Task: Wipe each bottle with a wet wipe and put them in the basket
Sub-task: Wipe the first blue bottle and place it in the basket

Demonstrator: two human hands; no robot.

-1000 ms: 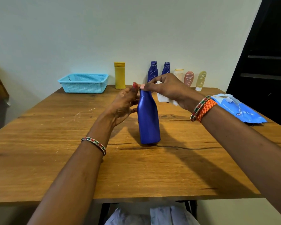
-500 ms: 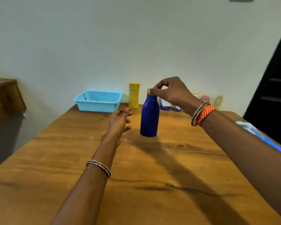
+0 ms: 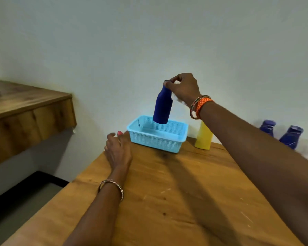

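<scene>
The right hand pinched the matte dark-blue bottle by its neck above the light-blue perforated plastic basket, which held nothing visible; the left hand hovered with fingers loosely relaxed.

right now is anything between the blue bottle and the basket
Nothing visible. The right hand holds the blue bottle by its neck above the open basket, which looks empty. The left hand rests beside it.

No readable text, label or number on any bottle, basket or surface.
</scene>
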